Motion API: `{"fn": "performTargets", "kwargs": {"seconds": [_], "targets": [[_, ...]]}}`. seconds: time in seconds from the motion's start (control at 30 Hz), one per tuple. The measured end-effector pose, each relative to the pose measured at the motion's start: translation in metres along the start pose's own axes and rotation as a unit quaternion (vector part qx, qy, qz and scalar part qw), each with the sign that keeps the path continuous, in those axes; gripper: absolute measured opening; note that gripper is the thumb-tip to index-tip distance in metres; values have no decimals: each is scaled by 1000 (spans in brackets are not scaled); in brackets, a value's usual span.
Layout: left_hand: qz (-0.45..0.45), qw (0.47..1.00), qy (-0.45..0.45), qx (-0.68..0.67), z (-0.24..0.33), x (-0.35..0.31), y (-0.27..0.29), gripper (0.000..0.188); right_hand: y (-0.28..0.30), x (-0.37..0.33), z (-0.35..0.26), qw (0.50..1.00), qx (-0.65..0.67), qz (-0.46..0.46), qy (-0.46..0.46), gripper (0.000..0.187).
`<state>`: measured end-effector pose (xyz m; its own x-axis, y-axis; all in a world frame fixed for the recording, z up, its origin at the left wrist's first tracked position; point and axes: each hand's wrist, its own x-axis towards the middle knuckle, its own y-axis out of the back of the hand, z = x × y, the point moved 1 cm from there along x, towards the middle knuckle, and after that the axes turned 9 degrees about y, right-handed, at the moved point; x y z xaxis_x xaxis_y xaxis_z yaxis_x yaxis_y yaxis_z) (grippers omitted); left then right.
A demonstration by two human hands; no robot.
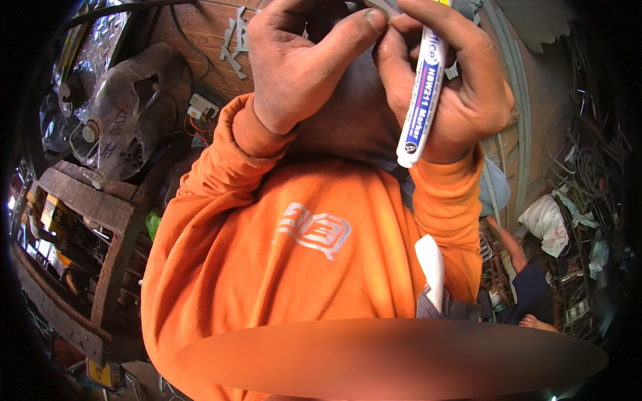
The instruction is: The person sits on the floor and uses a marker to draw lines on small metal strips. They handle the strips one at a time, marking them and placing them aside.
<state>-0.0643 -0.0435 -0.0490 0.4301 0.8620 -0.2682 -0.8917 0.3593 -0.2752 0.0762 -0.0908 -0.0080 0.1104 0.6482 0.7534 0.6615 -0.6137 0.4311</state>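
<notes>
A white-and-blue marker slants across my right hand, held between the curled fingers with its blunt end pointing down toward the orange sleeve. Beside it, my left hand is closed in a pinch, thumb stretched toward the right hand's fingertips. Thumbs and fingertips of both hands meet near the top edge of the view. Whatever the left fingers pinch there, if anything, is too small or hidden to make out.
Thin grey metal strips lie on a brown wooden surface at upper left. Nearby are a cut plastic jug and a white socket box with wires. Long flat bars run down the right. Another person's arm shows near a white sack.
</notes>
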Motion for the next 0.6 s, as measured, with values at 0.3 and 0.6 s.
{"fn": "performTargets", "kwargs": {"seconds": [0.3,0.6], "targets": [[46,999,-13,-9,1,-1,-6,8,-6,-8,10,997,-21,-73,0,31],[31,998,38,-48,3,-2,-7,7,-38,-1,10,956,155,248,10,29]]}}
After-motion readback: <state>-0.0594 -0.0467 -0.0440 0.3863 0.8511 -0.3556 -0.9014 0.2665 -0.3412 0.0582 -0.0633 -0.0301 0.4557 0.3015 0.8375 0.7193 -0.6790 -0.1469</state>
